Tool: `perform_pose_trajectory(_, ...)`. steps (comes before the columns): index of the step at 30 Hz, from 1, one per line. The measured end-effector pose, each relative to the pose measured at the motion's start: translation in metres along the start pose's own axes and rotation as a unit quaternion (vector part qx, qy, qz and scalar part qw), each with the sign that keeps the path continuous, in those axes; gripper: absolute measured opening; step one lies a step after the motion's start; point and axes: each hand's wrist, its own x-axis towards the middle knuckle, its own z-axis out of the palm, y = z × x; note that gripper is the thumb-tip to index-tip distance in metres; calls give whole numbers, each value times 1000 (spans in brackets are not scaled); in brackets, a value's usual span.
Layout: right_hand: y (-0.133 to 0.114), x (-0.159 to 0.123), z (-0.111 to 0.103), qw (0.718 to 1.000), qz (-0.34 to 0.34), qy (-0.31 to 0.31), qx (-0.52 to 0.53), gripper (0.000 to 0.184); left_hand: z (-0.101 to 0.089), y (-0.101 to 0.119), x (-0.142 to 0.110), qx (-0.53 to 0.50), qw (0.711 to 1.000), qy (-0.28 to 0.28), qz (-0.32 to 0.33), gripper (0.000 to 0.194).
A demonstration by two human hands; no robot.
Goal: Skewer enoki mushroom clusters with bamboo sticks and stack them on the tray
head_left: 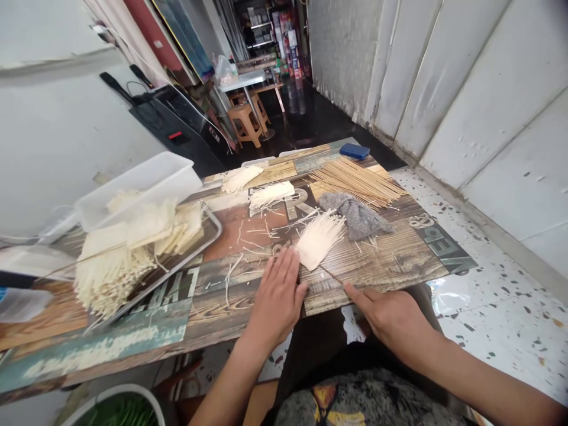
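A flat bunch of enoki mushrooms (320,239) lies near the table's front edge, its thin stems fanned away from me. My left hand (280,290) rests beside its left side, fingers stretched out together and touching its base edge. In my right hand (390,313) is a thin wooden skewer (332,276), pinched at its near end, the far end meeting the bunch's base. How deep the skewer reaches into the mushrooms is hidden. A crumpled grey cloth (355,214) lies just behind and to the right of the bunch.
More enoki portions (271,195) lie farther back. Many loose skewers (359,180) spread at the right, near a blue box (354,151). At the left, a metal tray (208,228) holds piled enoki beside a white plastic bin (137,177). Below stands a bucket of greens (119,408).
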Motion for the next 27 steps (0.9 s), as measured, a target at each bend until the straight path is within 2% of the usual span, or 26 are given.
perform_pose_trajectory(6,-4,3,-7,999,17,-29,6,53,4,9,3,-22,999,-19,30,58)
perform_pose_trajectory(14,2,-1,1,1000,2,18,24,49,13,9,3,-30,999,8,-32,61)
perform_pose_trajectory(18,0,3,2,999,5,7,31,51,13,9,2,-26,999,4,-28,60)
perform_pose_trajectory(27,3,6,6,998,-3,45,43,49,10,7,5,-18,1000,-3,-11,57)
